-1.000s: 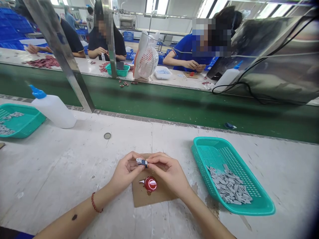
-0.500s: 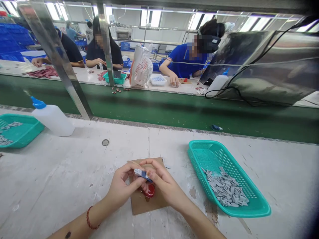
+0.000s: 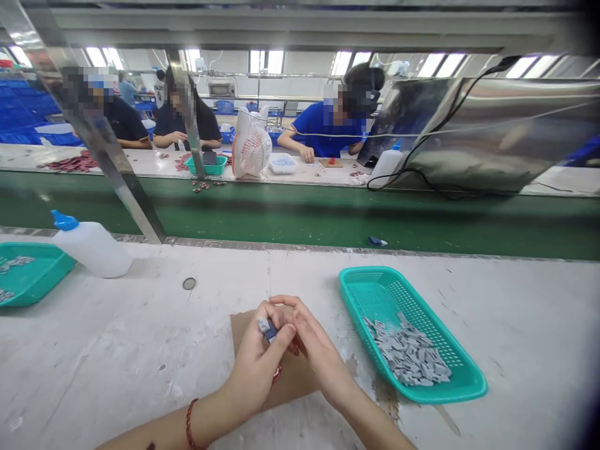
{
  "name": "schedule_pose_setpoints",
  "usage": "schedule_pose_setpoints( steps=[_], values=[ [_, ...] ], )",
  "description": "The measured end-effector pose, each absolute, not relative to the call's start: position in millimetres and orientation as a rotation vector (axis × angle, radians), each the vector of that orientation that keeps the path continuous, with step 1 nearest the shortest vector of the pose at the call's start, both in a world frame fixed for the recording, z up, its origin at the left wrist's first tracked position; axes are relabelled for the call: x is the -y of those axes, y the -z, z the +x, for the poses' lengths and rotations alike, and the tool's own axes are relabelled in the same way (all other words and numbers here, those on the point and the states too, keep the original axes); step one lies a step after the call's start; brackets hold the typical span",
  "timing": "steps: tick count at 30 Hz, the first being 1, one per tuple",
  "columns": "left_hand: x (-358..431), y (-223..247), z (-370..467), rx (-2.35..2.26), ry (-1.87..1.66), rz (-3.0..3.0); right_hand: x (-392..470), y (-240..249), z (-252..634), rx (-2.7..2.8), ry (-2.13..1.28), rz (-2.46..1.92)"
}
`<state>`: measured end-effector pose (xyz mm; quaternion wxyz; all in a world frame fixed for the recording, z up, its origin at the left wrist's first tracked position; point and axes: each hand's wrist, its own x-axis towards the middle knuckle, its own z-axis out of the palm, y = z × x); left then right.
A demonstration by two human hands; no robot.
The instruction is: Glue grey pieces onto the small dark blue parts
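My left hand (image 3: pixel 255 359) is closed round a small blue-and-grey piece (image 3: pixel 268 329), which shows between its thumb and curled fingers. Against its fingertips rests my right hand (image 3: pixel 319 353), its fingers bent together; whether it pinches anything is hidden. Both hands are over a brown cardboard square (image 3: pixel 297 381). A red round object (image 3: pixel 277 374) on the cardboard is mostly covered by my left hand. To the right, a green basket (image 3: pixel 354 300) holds many small grey pieces (image 3: pixel 415 356).
A white bottle with a blue cap (image 3: pixel 96 250) leans beside another green basket (image 3: pixel 42 275) at left. A bottle cap (image 3: pixel 189 284) lies on the table (image 3: pixel 117 362). Beyond a green belt (image 3: pixel 262 215), several people sit at another table. A metal post (image 3: pixel 117 169) stands at left.
The view has shifted, showing more of the far side. My hands have closed together, and the blue-and-grey piece now sits deeper in my left hand. The red object is more covered.
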<state>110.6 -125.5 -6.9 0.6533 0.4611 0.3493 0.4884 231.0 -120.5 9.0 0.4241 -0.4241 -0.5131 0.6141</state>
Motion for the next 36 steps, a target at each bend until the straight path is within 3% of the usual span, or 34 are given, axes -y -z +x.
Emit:
schedule_pose_setpoints(
  steps=[3,8,10,14,23,31,36],
  values=[
    [107.3,7.3,113.6,-0.799,-1.144,1.050,113.8,-28.1,257.8,1.524,-1.452,-1.172],
    [49.6,21.0,89.9,-0.983,-1.042,1.160,99.8,-43.8,348.2,1.727,-0.739,-1.782],
    [23.4,27.2,76.6,-1.149,-1.009,1.302,95.5,-36.5,384.2,1.688,-0.618,-2.077],
    [-30.1,33.5,54.6,-1.406,-0.963,1.529,91.3,-17.5,419.7,1.723,-0.747,-2.347],
    [-135.5,38.2,33.2,-1.864,-0.817,1.899,85.0,-5.9,415.7,1.765,-0.750,-2.289],
    [-152.0,55.0,31.9,-1.972,-0.663,2.131,87.3,-1.2,420.3,1.762,-0.768,-2.262],
    [-140.7,44.4,74.7,-1.776,-0.864,2.408,87.6,4.8,422.5,1.766,-0.786,-2.233]
  ],
)
